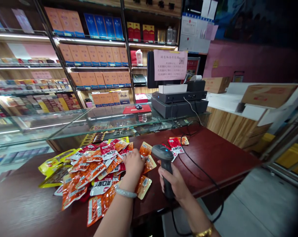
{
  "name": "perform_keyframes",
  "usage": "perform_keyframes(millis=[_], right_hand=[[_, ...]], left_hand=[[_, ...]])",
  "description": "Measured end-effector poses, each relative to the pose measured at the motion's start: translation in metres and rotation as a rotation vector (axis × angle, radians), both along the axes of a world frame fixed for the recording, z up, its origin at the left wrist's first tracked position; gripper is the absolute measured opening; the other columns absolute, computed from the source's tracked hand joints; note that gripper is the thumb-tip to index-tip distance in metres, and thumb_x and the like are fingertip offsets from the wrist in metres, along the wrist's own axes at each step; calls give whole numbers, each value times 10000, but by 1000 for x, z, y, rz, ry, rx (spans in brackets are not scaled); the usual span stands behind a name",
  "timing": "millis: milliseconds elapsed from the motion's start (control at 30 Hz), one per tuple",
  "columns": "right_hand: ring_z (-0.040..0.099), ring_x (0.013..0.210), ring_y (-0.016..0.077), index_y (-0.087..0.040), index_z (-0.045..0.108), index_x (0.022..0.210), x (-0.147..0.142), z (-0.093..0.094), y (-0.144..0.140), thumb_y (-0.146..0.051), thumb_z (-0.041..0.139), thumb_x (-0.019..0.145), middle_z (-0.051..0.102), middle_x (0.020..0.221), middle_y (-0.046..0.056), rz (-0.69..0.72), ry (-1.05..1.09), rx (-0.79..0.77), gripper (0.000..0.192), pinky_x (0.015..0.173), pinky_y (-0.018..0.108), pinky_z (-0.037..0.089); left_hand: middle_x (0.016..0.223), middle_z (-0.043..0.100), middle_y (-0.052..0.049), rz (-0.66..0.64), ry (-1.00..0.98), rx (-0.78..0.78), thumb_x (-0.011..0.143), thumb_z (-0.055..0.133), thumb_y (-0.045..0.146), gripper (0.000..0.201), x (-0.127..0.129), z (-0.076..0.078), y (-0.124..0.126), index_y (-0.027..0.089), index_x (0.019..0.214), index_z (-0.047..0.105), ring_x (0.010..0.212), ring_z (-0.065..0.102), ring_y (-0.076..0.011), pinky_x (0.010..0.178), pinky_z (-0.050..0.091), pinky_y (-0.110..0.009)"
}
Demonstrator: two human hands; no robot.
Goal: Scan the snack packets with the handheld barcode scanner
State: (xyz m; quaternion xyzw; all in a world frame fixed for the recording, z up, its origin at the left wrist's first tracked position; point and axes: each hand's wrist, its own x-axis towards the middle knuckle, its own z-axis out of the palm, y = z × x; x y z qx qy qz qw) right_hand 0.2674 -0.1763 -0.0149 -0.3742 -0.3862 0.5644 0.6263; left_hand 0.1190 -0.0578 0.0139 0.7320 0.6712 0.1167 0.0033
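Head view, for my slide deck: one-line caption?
Right hand grips barcode scanner; left hand rests on snack packets on the counter.

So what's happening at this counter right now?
A person stands at a dark red counter in a shop. The right hand grips a handheld barcode scanner, its cord trailing over the counter's edge. The left hand rests on a spread pile of snack packets, mostly orange and red, some yellow. A few packets lie apart beyond the scanner. Behind are a glass display case and a cash register.
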Motion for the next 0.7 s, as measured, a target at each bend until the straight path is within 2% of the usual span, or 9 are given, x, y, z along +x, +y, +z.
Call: perform_keyframes(millis=[67,133,300,433,533,700], right_hand=[[450,379,93,-178,564,1164,0,0,0,-614,812,795,546,560,-94,-4,-4,8,623,364,202,423],[446,376,93,-179,566,1139,0,0,0,-613,811,796,547,550,-92,-8,-13,9,605,367,203,421],[447,373,99,-196,556,1031,-1,0,-2,-621,788,823,544,498,-83,0,-49,-16,528,378,200,402],[457,382,100,-196,559,1049,0,-1,-3,-594,782,849,562,515,-75,2,-51,-12,498,392,202,409],[455,376,98,-197,565,1026,1,-2,-3,-591,779,858,564,519,-73,5,-51,2,479,391,204,408],[457,373,102,-201,571,1037,1,-5,-1,-588,767,879,561,517,-75,-1,-45,21,462,380,206,410]], left_hand=[[1073,778,-212,-5,-61,-16,1011,542,433,407,1,0,3,95,1222,624,1094,719,-369,1007,420,-467],[1040,793,-174,4,-161,-1,1034,511,363,318,1,0,7,129,1226,610,1010,757,-341,970,441,-444],[1074,809,-128,76,-523,60,1034,528,317,262,-1,-3,16,177,1248,584,1017,767,-298,838,476,-356],[1100,821,-87,-26,-751,49,1015,561,304,277,2,-5,13,224,1276,609,1025,764,-250,818,491,-316],[1095,824,-55,-121,-742,-27,987,594,268,233,10,-3,4,258,1207,671,1013,762,-230,806,492,-292],[946,805,-28,-130,-651,-62,989,580,238,100,19,-1,-9,245,1028,672,903,747,-199,736,440,-256]])
